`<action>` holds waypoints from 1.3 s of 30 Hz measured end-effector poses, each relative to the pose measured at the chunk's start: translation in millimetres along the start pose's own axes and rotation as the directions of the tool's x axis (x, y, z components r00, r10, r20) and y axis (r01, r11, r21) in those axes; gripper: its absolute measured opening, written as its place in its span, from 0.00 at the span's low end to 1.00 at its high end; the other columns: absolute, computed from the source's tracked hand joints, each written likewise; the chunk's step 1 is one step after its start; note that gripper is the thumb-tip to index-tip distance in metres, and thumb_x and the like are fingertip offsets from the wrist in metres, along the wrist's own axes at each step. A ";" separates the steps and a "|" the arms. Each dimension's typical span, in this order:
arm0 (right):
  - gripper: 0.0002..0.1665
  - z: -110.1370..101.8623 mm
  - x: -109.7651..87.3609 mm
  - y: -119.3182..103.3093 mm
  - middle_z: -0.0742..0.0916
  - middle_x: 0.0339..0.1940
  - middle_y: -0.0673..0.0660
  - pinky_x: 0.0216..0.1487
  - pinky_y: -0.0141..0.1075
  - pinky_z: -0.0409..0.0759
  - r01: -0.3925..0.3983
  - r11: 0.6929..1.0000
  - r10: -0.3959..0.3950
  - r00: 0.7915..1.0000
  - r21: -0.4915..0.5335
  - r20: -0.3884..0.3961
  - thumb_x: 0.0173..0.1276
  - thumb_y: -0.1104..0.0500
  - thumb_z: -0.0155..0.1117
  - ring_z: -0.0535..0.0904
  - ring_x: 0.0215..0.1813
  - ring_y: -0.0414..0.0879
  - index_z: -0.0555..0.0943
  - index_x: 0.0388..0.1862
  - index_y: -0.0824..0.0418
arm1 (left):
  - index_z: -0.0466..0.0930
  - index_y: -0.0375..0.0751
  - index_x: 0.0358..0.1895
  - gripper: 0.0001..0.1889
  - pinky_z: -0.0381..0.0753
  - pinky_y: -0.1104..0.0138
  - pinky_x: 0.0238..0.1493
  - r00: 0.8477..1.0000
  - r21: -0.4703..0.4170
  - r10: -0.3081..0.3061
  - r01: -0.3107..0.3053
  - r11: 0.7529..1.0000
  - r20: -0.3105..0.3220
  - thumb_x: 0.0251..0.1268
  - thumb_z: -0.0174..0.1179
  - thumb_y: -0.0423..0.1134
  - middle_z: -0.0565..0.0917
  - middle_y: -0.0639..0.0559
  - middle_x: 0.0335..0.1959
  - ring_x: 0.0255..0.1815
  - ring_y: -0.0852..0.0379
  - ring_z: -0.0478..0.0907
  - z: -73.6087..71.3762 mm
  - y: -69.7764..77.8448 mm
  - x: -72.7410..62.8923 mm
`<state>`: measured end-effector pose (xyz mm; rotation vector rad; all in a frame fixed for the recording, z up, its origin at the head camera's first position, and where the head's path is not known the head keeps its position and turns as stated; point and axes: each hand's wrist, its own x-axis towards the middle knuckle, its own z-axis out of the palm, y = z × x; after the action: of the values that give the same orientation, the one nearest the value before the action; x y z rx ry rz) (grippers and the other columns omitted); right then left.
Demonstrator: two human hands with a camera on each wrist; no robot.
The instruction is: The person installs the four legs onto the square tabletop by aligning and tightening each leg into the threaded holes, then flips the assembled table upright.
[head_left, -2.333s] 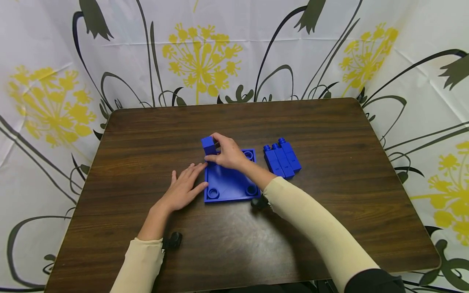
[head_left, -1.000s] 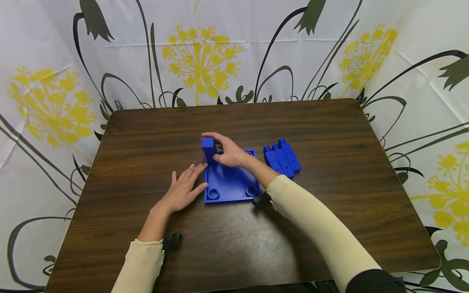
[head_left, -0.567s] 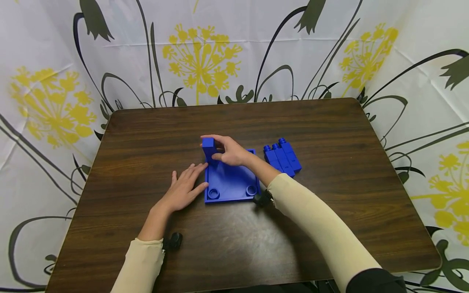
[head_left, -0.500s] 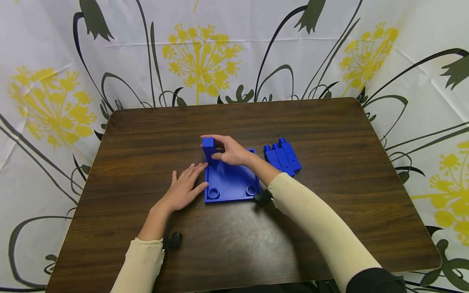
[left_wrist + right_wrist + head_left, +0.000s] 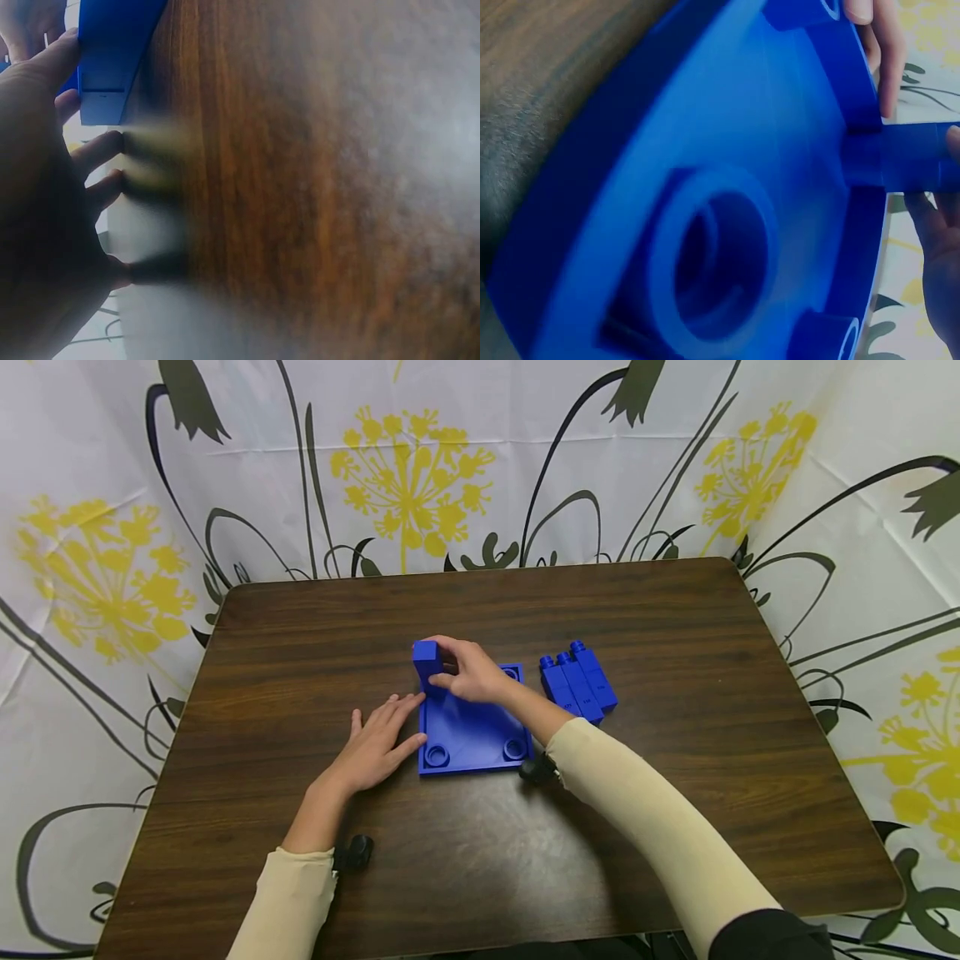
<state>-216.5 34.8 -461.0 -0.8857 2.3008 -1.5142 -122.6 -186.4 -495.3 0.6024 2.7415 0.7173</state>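
A blue tray (image 5: 795,127) fills the middle, a round socket (image 5: 720,270) large at 6 o'clock, others at 1 and 5. At 3, a blue post (image 5: 911,157) meets the tray's corner, gripped by the right hand (image 5: 941,262); left hand (image 5: 879,49) near 1:30, bench (image 5: 555,75) at 10.

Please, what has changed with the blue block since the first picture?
The block, askew earlier, now stands straight at the far-left corner of the tray. The right hand holds it as before; left hand and three other blocks stayed put.
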 end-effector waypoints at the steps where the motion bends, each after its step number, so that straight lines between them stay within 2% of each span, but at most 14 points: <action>1: 0.30 1.5 -0.5 -0.4 0.81 0.61 0.62 0.62 0.36 0.73 0.005 1.000 -0.005 1.000 -0.007 -0.015 0.66 0.70 0.65 0.75 0.66 0.50 0.71 0.67 0.64 | 0.48 0.59 0.79 0.35 0.31 0.30 0.64 1.000 0.001 0.000 0.000 1.000 -0.002 0.75 0.46 0.61 0.55 0.45 0.78 0.79 0.42 0.43 -0.3 0.4 -0.1; 8: 0.28 12.2 -4.4 0.4 0.83 0.57 0.61 0.60 0.36 0.74 0.027 0.999 -0.031 0.992 -0.038 -0.124 0.65 0.70 0.65 0.78 0.62 0.51 0.72 0.64 0.62 | 0.48 0.59 0.79 0.35 0.31 0.30 0.65 1.000 0.017 -0.012 0.012 1.000 0.001 0.74 0.45 0.62 0.55 0.46 0.78 0.79 0.43 0.44 -1.3 2.5 -0.3; 15: 0.28 18.8 -7.4 1.2 0.85 0.54 0.60 0.59 0.37 0.76 0.023 0.994 -0.045 0.979 -0.111 -0.201 0.65 0.69 0.66 0.80 0.59 0.52 0.73 0.64 0.61 | 0.48 0.60 0.79 0.36 0.32 0.30 0.65 1.000 0.027 -0.015 0.015 1.000 0.009 0.74 0.44 0.63 0.55 0.46 0.78 0.79 0.44 0.44 -1.6 2.9 0.2; 27: 0.28 24.0 -9.6 1.5 0.86 0.52 0.60 0.58 0.38 0.77 0.003 0.987 -0.043 0.968 -0.160 -0.246 0.65 0.68 0.67 0.82 0.57 0.51 0.73 0.63 0.61 | 0.48 0.59 0.79 0.35 0.33 0.30 0.65 1.000 0.038 -0.015 0.015 0.999 0.008 0.74 0.44 0.64 0.56 0.46 0.78 0.79 0.43 0.44 -1.1 2.0 0.5; 39: 0.28 27.8 -10.7 1.5 0.87 0.50 0.60 0.55 0.39 0.79 0.015 0.982 -0.071 0.953 -0.189 -0.295 0.64 0.67 0.67 0.83 0.54 0.50 0.73 0.63 0.62 | 0.49 0.60 0.79 0.35 0.33 0.29 0.65 1.000 0.033 -0.018 0.018 0.999 -0.003 0.73 0.47 0.62 0.56 0.46 0.78 0.79 0.43 0.44 0.3 0.4 1.0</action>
<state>-194.4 21.1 -475.5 -0.8010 2.6929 -1.5666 -123.3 -185.5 -495.5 0.5838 2.7624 0.6703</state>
